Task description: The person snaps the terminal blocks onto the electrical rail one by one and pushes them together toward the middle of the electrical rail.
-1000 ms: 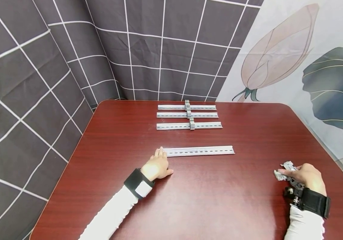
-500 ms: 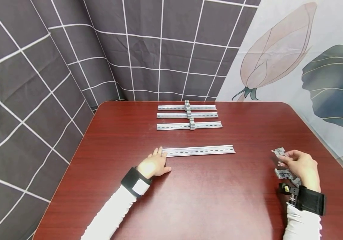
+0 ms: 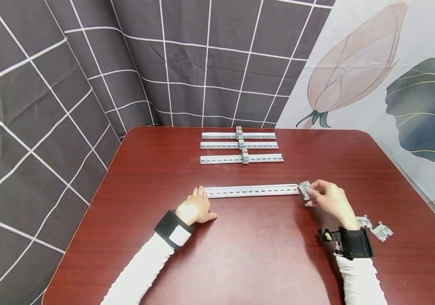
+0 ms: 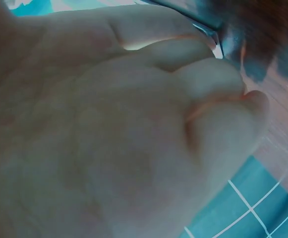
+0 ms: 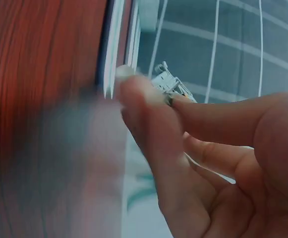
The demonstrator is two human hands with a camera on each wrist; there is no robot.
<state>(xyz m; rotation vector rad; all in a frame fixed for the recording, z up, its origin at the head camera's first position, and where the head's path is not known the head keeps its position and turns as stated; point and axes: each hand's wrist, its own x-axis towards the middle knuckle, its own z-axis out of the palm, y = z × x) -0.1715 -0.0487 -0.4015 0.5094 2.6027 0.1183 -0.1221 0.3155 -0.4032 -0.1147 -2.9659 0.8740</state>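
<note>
A slotted metal DIN rail lies crosswise on the table. My left hand rests its extended fingers on the rail's left end, the thumb spread apart on the table side. In the left wrist view that palm fills most of the picture and hides what the fingertips touch. Close to the rail's right end, my right hand pinches a grey terminal block between thumb and fingers. The right wrist view shows part of this terminal block beyond the fingertips, with the rail behind.
Two loose terminal blocks, one partly behind the right wrist and another beside it, lie on the reddish table. Three shorter-looking rails, the nearest included, lie farther back with terminal blocks mounted near their middles.
My right hand has picked up one terminal block from the group at the right and carried it left to the rail's end. The left hand has stayed on the rail.
</note>
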